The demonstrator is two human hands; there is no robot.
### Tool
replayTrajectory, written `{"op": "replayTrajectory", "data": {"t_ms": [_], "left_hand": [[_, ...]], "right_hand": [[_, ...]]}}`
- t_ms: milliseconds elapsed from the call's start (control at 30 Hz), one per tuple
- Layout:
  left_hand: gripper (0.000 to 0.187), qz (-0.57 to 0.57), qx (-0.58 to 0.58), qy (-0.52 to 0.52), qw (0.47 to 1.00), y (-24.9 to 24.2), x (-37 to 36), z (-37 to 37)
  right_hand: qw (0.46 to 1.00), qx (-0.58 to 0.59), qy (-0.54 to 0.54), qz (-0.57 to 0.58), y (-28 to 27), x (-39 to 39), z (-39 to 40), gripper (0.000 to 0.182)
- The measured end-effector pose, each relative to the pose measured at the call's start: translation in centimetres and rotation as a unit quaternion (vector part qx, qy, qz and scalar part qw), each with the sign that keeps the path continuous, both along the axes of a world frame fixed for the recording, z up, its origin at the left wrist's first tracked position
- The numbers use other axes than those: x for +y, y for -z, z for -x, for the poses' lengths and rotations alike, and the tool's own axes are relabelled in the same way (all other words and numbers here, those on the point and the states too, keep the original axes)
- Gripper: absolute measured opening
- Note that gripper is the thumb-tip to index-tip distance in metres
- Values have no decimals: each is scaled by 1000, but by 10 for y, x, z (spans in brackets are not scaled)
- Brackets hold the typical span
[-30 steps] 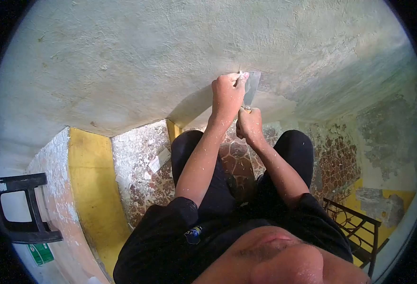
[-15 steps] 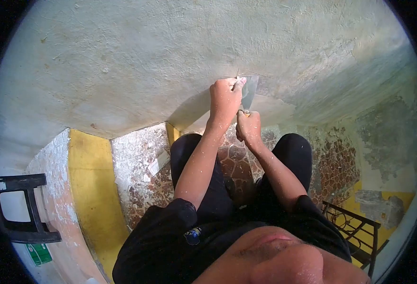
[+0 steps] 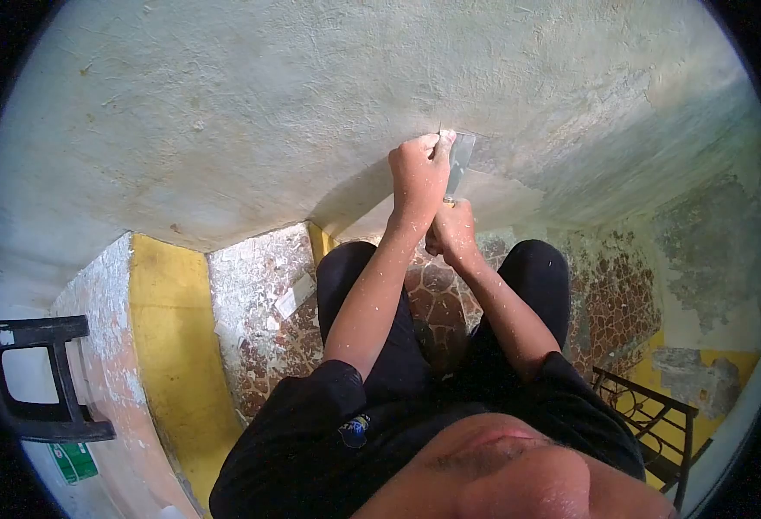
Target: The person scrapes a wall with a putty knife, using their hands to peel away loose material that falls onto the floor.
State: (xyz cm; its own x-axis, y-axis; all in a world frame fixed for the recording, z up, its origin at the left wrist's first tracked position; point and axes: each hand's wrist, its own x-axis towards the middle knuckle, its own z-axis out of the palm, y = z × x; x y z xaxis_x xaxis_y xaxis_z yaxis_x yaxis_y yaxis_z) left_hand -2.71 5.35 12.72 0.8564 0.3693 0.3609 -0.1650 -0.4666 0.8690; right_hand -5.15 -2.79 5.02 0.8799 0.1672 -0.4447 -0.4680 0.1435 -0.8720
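Observation:
My left hand (image 3: pixel 419 169) is closed against the grey wall (image 3: pixel 268 95), thumb and fingers pinched together beside the upper left corner of a scraper blade (image 3: pixel 462 160). What it pinches is too small to make out. Just below, my right hand (image 3: pixel 455 229) is wrapped round the scraper's handle, most of which its fingers hide. The wide, flat blade points up, with its far edge at the wall. Pale specks dot both hands and forearms.
Brown patterned floor tiles (image 3: pixel 437 294) lie between my knees. A yellow-painted ledge (image 3: pixel 169 337) and black frame (image 3: pixel 65 376) are on the left. A dark metal rack (image 3: pixel 649 415) is at lower right. White debris (image 3: pixel 294 297) lies on the floor.
My left hand has moved slightly up and to the right, covering more of the blade. The blade has shifted a little and shows narrower. My right hand remains on the handle.

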Motion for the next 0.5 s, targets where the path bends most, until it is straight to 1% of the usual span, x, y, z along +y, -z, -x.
{"op": "replayTrajectory", "data": {"t_ms": [67, 167, 200, 233, 267, 300, 367, 400, 433, 500], "left_hand": [[41, 3, -22, -4, 1000, 1, 1, 0], [39, -25, -6, -2, 1000, -2, 0, -3], [39, -4, -68, -5, 998, -12, -5, -5], [40, 18, -128, -8, 992, -20, -10, -6], [40, 20, -129, -9, 991, -29, -13, -9], [40, 5, -130, -1, 991, -36, -16, -13], [41, -8, -136, 10, 991, -42, -20, -14], [41, -4, -113, 15, 994, -36, -19, -12], [41, -1, -88, 19, 996, -27, -18, -10], [40, -13, -69, 30, 997, -8, -9, -6]], "right_hand": [[1000, 2, 10, -14, -2, 2, 3, 38], [999, -17, 30, -9, -11, 7, 3, 38], [999, -19, 30, -9, -20, 4, -2, 38], [998, -33, 13, -51, -32, 0, -9, 36], [994, -47, -5, -94, -42, -3, -12, 35], [995, -48, -6, -92, -48, -4, -10, 35], [992, -91, 24, -88, -57, -6, -6, 35], [994, -84, 45, -58, -53, -6, -6, 36], [993, -87, 49, -58, -41, -5, -8, 36], [998, -17, 42, -44, -9, -1, -9, 33]]}}
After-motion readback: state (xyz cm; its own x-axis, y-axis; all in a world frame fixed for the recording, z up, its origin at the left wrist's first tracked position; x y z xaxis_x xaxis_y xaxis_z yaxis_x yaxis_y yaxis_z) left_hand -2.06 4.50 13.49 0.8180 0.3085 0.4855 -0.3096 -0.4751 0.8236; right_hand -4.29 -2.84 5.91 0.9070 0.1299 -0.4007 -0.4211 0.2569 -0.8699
